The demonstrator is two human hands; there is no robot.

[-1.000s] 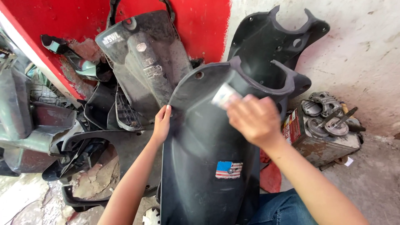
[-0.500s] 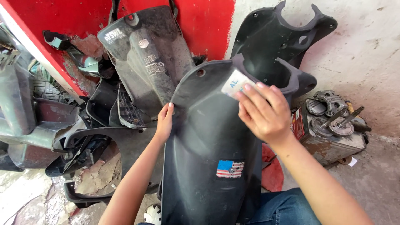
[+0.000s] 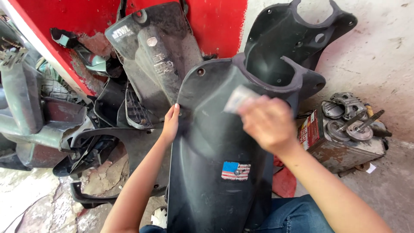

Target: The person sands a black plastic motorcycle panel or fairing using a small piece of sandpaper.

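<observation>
A large black plastic scooter body panel (image 3: 215,142) stands upright on my lap, with a small flag sticker (image 3: 235,171) low on its face. My left hand (image 3: 170,123) presses flat against the panel's left edge and steadies it. My right hand (image 3: 269,123) is blurred with motion and pinches a small grey sheet, like sandpaper (image 3: 238,99), against the upper right of the panel, just below its curved neck cut-out.
More black scooter panels (image 3: 151,56) lean on the red wall (image 3: 215,21) behind. A second cut-out panel (image 3: 297,34) rests against the white wall. A rusty box with metal engine parts (image 3: 345,125) sits at right. Dark scooter bodywork (image 3: 47,125) lies at left.
My right hand has slid the grey sheet down and leftward across the upper panel in a rubbing motion. My left hand keeps its place on the left edge.
</observation>
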